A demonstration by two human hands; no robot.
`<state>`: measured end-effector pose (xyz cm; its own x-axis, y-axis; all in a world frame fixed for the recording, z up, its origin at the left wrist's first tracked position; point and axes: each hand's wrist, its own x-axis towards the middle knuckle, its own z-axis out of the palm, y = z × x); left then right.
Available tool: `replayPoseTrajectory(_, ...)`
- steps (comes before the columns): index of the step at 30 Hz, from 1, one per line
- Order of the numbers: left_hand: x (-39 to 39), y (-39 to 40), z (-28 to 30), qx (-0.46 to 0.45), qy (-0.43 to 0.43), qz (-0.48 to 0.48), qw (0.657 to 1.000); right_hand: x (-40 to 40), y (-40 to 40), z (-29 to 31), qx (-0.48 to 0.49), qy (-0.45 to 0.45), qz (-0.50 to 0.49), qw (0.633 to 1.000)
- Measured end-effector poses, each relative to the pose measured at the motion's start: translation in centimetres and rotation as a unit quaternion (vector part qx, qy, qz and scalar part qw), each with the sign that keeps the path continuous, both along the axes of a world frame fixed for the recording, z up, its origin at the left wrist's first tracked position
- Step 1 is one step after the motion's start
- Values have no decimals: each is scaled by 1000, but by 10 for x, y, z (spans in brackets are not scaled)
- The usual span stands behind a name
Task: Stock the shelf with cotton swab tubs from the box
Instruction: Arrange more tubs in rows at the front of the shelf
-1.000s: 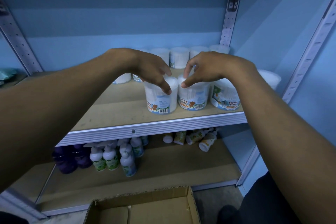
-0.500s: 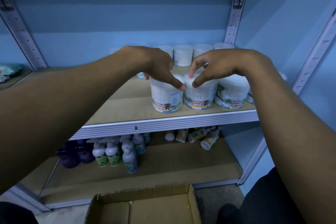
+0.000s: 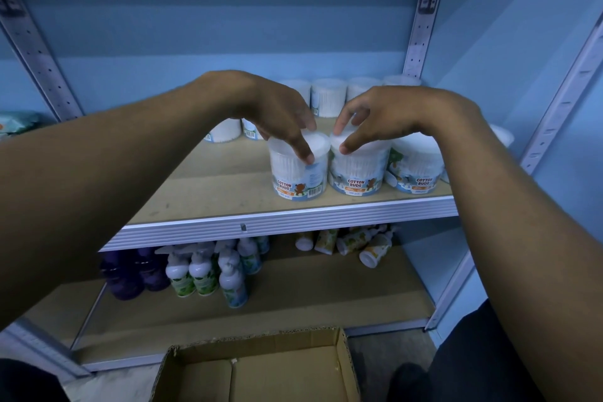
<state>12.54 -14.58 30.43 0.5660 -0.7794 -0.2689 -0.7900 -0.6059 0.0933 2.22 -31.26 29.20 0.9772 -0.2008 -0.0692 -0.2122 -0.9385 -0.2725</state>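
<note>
Resting on the wooden shelf board (image 3: 208, 186), two clear round cotton-bud tubs: left tub (image 3: 298, 170) under left hand (image 3: 277, 111), right tub (image 3: 357, 170) under right hand (image 3: 388, 117). Fingers curled loosely apart, tips touching lid rims. Cardboard box (image 3: 257, 369) below.

Shop stockroom: metal shelving (image 3: 280, 222) holding toiletries (image 3: 202, 271)

Tubs (image 3: 298, 170): clear round, white lids, "COTTON BUDS" labels, upright. Three in a row at the front of the shelf (image 3: 208, 202), more behind. Box (image 3: 261, 369): open cardboard, below the shelves.
</note>
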Motion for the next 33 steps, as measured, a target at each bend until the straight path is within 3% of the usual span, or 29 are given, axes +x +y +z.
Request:
replayPoseTrajectory(21, 5, -5, -5, -8, -14, 39, 999, -5, 1, -1, 25, 6, 6, 1000)
replayPoseTrajectory(28, 3, -7, -10, 13, -58, 62, 996, -6, 2, -1, 20, 6, 6, 1000)
replayPoseTrajectory(33, 2, -6, -10, 8, -29, 49, 998, -7, 0, 0, 16, 10, 6, 1000)
